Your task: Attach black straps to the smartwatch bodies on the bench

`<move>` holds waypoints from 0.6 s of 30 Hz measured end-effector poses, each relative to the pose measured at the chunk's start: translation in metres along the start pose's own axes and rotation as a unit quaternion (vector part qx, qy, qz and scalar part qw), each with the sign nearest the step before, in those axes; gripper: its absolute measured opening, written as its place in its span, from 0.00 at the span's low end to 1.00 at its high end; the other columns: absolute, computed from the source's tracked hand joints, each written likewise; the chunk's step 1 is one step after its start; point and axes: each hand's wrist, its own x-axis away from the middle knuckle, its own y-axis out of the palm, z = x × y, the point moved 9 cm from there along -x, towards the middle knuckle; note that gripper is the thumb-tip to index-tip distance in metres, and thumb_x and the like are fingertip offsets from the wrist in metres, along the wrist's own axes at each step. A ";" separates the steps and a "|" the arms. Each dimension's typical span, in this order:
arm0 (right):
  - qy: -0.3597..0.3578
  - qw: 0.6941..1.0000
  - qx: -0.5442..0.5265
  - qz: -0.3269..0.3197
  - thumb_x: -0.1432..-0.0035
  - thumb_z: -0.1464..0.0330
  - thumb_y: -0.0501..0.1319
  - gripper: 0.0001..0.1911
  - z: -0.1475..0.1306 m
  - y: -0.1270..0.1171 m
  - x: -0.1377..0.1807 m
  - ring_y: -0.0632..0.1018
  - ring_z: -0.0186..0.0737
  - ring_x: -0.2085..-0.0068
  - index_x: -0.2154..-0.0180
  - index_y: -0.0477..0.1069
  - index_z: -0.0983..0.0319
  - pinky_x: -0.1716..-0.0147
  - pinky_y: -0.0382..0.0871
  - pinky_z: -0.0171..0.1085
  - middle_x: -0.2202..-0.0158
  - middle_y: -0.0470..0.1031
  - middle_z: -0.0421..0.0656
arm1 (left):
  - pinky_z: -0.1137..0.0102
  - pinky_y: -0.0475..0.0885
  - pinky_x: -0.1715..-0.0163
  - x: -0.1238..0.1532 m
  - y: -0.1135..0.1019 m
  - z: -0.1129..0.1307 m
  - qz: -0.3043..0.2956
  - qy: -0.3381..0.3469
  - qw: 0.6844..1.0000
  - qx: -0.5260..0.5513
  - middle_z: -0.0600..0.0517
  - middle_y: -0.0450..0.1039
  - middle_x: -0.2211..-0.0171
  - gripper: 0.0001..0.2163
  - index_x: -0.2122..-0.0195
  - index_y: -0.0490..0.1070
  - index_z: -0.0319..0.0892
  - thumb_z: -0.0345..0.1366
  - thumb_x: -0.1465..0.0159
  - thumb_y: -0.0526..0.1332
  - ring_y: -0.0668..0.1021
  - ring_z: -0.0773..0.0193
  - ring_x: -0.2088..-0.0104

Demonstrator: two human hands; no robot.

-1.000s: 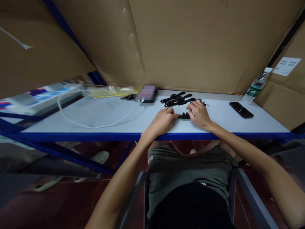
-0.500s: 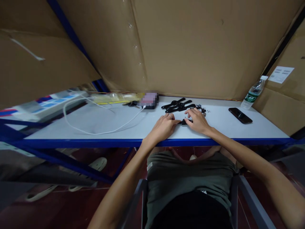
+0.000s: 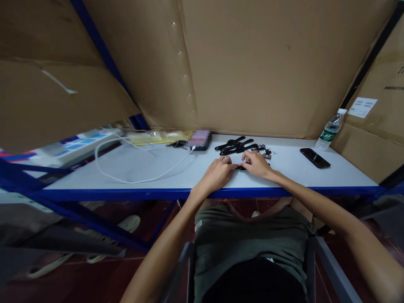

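Note:
My left hand (image 3: 219, 171) rests on the table near its front edge, a ring on one finger. Its thumb and index finger are closed on the left end of a small black strap-like piece (image 3: 240, 168). Over the right part of that piece, my right hand (image 3: 257, 163) is bent with its fingertips pinched together; whatever lies between them is too small to make out. Just behind my hands lie several black watch-shaped strap pieces (image 3: 234, 147). Small shiny metal and black parts (image 3: 267, 153) are scattered beyond my right hand, partly hidden by it.
A phone (image 3: 314, 158) and a water bottle (image 3: 330, 129) are at the right. At the left back, a device with a pixelated screen (image 3: 198, 139) has a white cable (image 3: 132, 182) looping across the table (image 3: 176, 176). Cardboard (image 3: 246, 67) walls the back.
My right fingers have drawn closer together over the black piece, covering more of it. My left hand keeps its hold. The whole view has shifted slightly.

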 end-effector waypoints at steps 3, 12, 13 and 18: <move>0.082 0.996 0.031 0.019 0.41 0.67 0.66 0.10 0.009 -0.003 0.003 0.73 0.41 0.69 0.56 0.72 0.59 0.67 0.58 0.37 0.72 0.74 0.38 | 0.58 0.72 0.53 0.000 -0.001 0.000 0.008 -0.001 1.000 0.001 0.43 0.75 0.57 0.19 0.43 0.79 0.46 0.29 0.29 0.54 0.76 0.52 0.55; 0.075 0.995 0.062 0.014 0.37 0.69 0.63 0.05 0.005 -0.005 0.009 0.76 0.42 0.66 0.65 0.78 0.60 0.65 0.60 0.37 0.70 0.78 0.42 | 0.60 0.72 0.53 0.000 0.000 -0.001 0.002 -0.009 1.000 0.000 0.43 0.75 0.57 0.19 0.43 0.79 0.47 0.28 0.29 0.54 0.76 0.52 0.54; 0.054 0.997 0.053 0.009 0.37 0.71 0.62 0.06 0.001 -0.005 0.008 0.76 0.41 0.65 0.65 0.79 0.60 0.64 0.60 0.37 0.70 0.78 0.42 | 0.60 0.72 0.52 0.000 0.000 0.000 -0.004 -0.010 1.000 -0.001 0.44 0.75 0.57 0.19 0.43 0.79 0.48 0.28 0.29 0.54 0.76 0.52 0.54; 0.050 0.998 0.020 -0.006 0.37 0.68 0.65 0.05 -0.002 -0.001 0.006 0.74 0.38 0.67 0.67 0.78 0.60 0.66 0.58 0.35 0.69 0.78 0.40 | 0.60 0.71 0.51 0.000 0.001 -0.001 -0.014 -0.017 1.000 -0.004 0.44 0.74 0.56 0.20 0.42 0.78 0.49 0.28 0.29 0.54 0.75 0.52 0.53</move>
